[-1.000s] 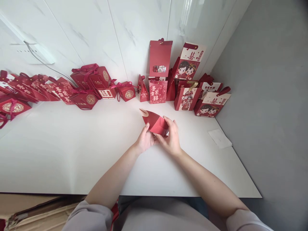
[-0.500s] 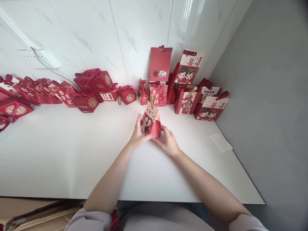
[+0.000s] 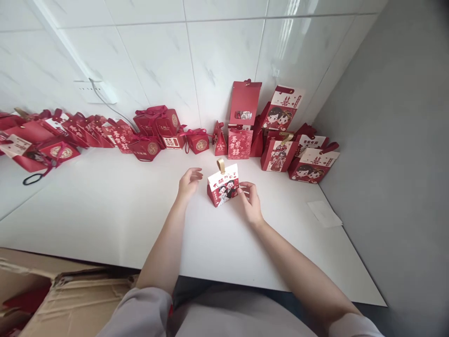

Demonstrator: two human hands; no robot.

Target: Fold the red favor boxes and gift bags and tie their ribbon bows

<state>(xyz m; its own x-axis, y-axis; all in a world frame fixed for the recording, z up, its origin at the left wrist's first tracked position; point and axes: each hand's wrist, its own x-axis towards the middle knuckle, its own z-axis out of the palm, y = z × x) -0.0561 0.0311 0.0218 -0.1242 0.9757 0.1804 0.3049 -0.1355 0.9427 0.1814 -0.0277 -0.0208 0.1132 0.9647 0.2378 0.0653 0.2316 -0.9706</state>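
Observation:
A small red and cream gift box (image 3: 228, 191), printed with a cartoon couple and topped by a gold ribbon loop (image 3: 220, 165), stands upright on the white table (image 3: 217, 252). Its front is turned toward me at a slight angle. My right hand (image 3: 250, 202) grips its right edge, the thumb on the front corner and the fingers curled at the side. To the left of the box, my left hand (image 3: 189, 185) is open, its fingers loosely bent, apart and touching nothing.
Several red gift boxes (image 3: 198, 140) line the wall, with a taller group (image 3: 312, 166) at the back right. White paper (image 3: 324, 214) lies near the grey partition (image 3: 396, 187). A cardboard box (image 3: 73, 304) stands below the table's front left edge.
My left hand has let go of the gift box and moved left. The box has turned so its printed front faces me. My view has swung left.

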